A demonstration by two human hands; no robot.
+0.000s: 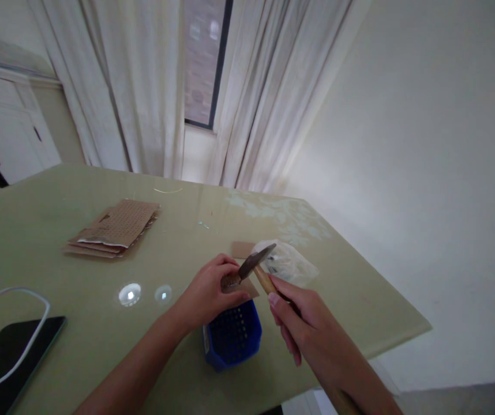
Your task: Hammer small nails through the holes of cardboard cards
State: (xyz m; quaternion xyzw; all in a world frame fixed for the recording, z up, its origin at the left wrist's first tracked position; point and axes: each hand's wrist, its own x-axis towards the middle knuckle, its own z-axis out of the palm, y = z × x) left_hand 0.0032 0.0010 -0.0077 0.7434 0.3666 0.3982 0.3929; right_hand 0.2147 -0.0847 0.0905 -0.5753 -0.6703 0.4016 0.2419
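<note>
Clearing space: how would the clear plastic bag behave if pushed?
The clear plastic bag looks thin and crumpled, so probably floppy and light. On the glossy table it would likely slide or bunch rather than roll.

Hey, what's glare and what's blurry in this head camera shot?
Head view: two round glare spots sit on the glossy table; the hammer in the right hand is motion-blurred, the cardboard piece in the left hand looks soft; the wide lens bows the curtains; lighting is dim.
</note>
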